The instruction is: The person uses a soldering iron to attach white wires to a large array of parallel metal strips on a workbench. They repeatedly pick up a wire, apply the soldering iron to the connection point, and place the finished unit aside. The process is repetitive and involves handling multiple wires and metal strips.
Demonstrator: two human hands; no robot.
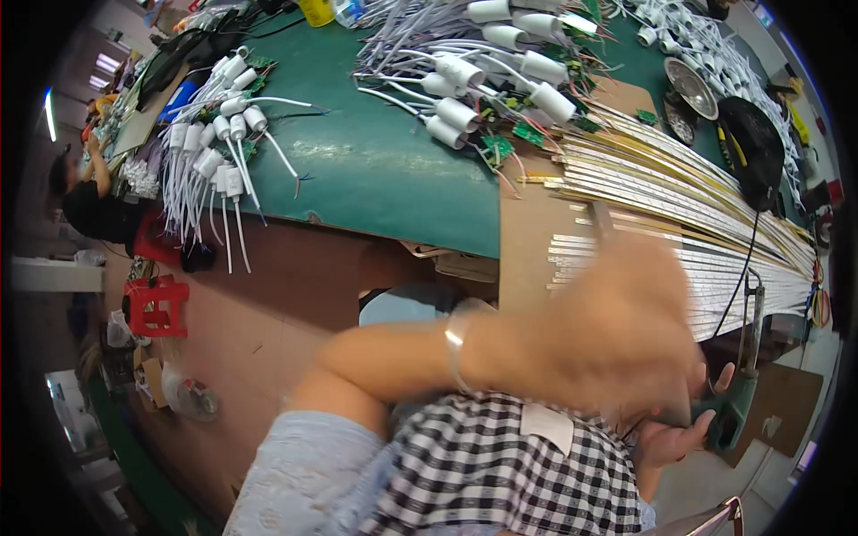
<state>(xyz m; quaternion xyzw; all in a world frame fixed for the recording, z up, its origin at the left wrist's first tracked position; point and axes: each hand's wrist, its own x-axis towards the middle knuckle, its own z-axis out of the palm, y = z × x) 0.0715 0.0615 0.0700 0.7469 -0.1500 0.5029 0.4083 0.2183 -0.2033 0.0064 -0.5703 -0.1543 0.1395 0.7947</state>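
My left hand (626,322) reaches across to the right, smeared by motion, with a clear bracelet on its wrist. Its fingers cannot be made out. A blurred grey-brown strip (601,221) shows just beyond it; whether the hand holds this is unclear. Lower right, my right hand (666,442) is partly hidden behind the left, its thumb and visible fingertips apart beside a dark green metal tool (735,406) with an upright rod. A greyish blur lies between the hands. Many thin white and yellow LED strips (661,179) fan out on a brown board (527,241) beyond my left hand.
White lamp sockets (456,114) with wires and green circuit boards are piled on the green table (393,188). Another socket bunch (223,161) overhangs its left edge. A dark cap-like object (751,152) and metal dish (690,87) are at right. A red stool (156,305) and seated person (94,205) are left.
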